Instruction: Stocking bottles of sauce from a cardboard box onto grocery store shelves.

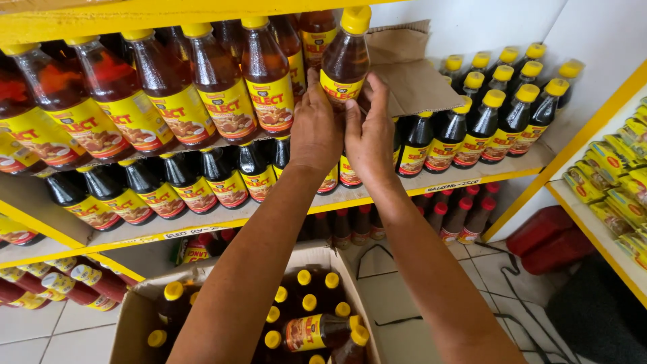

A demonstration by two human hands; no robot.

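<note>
Both my hands are raised to a shelf and grip one brown sauce bottle with a yellow cap and yellow label. My left hand holds its lower left side and my right hand its lower right side. The bottle stands on a sheet of brown cardboard laid over a lower layer of dark bottles. To its left runs a row of matching brown bottles.
An open cardboard box below my arms holds several more yellow-capped bottles. Shelves are yellow-edged. Red-capped bottles stand on the lowest shelf. Yellow packets fill a shelf at the right. A red crate sits on the tiled floor.
</note>
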